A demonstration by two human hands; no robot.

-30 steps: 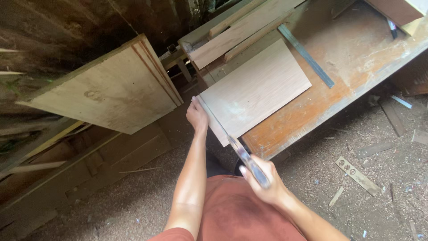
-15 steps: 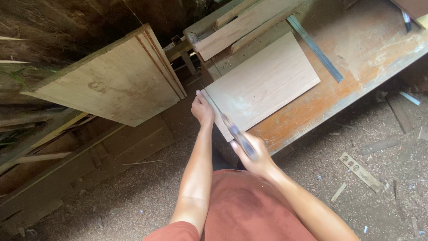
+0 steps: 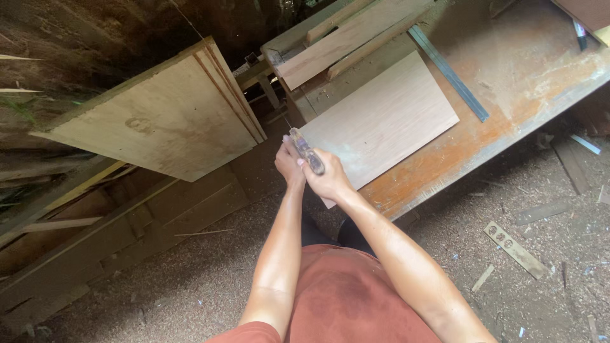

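A pale thin plywood board (image 3: 381,124) lies on an orange, dusty workbench (image 3: 527,82), its near corner overhanging the bench edge. My right hand (image 3: 329,183) is closed around the dark handle of a handsaw (image 3: 307,151) at the board's left edge. Only a thin sliver of the blade shows beyond the handle. My left hand (image 3: 287,166) sits right beside the right one, pressed against the board's near left edge and holding it.
A long metal ruler (image 3: 448,73) lies on the bench beyond the board. Wooden planks (image 3: 346,38) are stacked at the bench's far end. Large plywood sheets (image 3: 159,121) lean at the left. Wood scraps, including a strip with holes (image 3: 515,249), litter the sawdust floor.
My right hand has pushed the saw forward along the board's left edge, so the handle has come up next to my left hand. The camera view has shifted slightly.
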